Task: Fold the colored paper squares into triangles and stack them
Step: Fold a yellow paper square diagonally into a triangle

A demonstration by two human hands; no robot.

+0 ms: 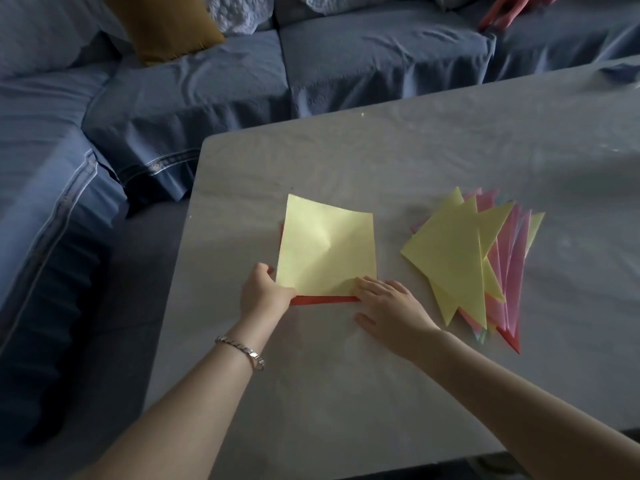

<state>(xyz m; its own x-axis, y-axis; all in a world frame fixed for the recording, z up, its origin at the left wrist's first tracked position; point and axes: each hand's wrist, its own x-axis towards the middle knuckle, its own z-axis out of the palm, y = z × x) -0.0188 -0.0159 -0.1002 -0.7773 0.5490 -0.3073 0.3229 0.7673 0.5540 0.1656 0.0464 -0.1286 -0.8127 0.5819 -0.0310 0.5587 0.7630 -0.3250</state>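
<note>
While the left hand (265,291) pinches the near-left corner of the yellow square (327,251), the right hand (391,306) lies flat, fingers extended, pinning the near-right corner. Judgement: carry the pinched corner diagonally to the far-right one, match the edges, then crease. The sheet is thin, matte and slightly buckled mid-face. Red paper (325,299) shows under its near edge, sheet count unclear. To the right lies the stack of folded triangles (460,258), yellow over pink, loosely fanned on the pale, wrinkled table cover (381,150).

Your view is dim and soft; glare sits at the far right of the desk (588,109), the left sofa (41,237) falls dark, and the edges bend.
</note>
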